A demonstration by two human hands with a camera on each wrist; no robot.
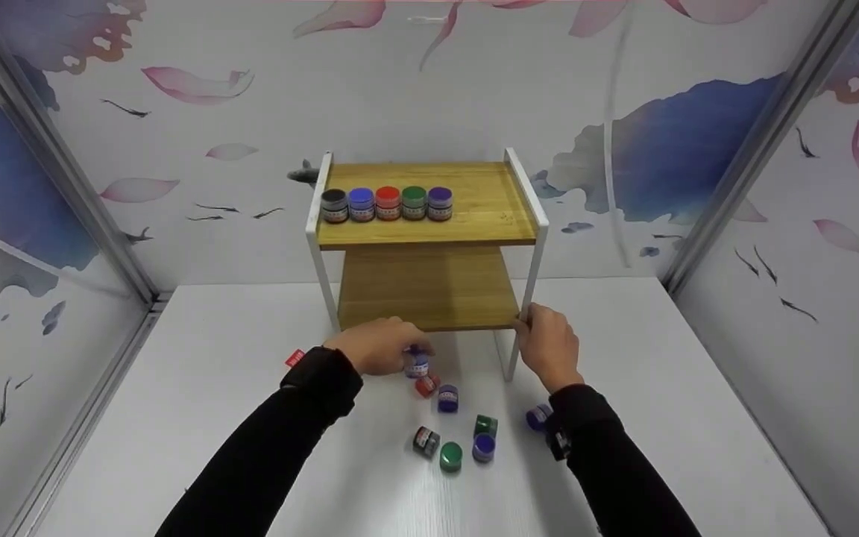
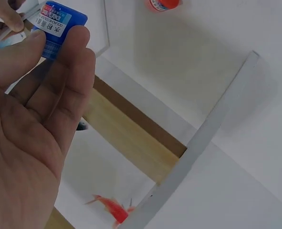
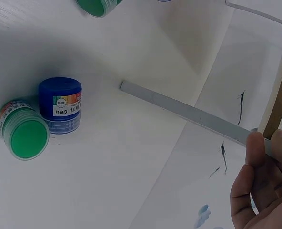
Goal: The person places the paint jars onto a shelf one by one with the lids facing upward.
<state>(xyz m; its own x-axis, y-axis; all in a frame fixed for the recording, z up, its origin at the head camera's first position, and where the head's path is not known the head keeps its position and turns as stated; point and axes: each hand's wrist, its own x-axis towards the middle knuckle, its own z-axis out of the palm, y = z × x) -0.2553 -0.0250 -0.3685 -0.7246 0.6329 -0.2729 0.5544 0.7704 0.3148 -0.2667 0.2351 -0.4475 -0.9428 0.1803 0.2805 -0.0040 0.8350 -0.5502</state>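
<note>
My left hand (image 1: 377, 347) pinches a blue paint jar (image 2: 57, 26) between thumb and fingers, low in front of the shelf. The jar's label faces the left wrist camera. With my right hand (image 1: 551, 347) I grip the white front right leg (image 3: 193, 114) of the two-tier shelf, beside the edge of its lower wooden board (image 1: 429, 291). Just below the held jar a red jar (image 1: 427, 385) and a dark blue jar (image 1: 448, 398) are on the table. Another blue jar (image 1: 539, 417) lies next to my right wrist, partly hidden by the sleeve.
On the upper wooden board (image 1: 489, 224), a row of several jars (image 1: 388, 203) runs from the left side, in black, blue, red, green and violet. Nearer on the white table (image 1: 623, 447) are a black jar (image 1: 426, 441), two green jars (image 1: 450, 456) and a blue jar (image 1: 484, 447).
</note>
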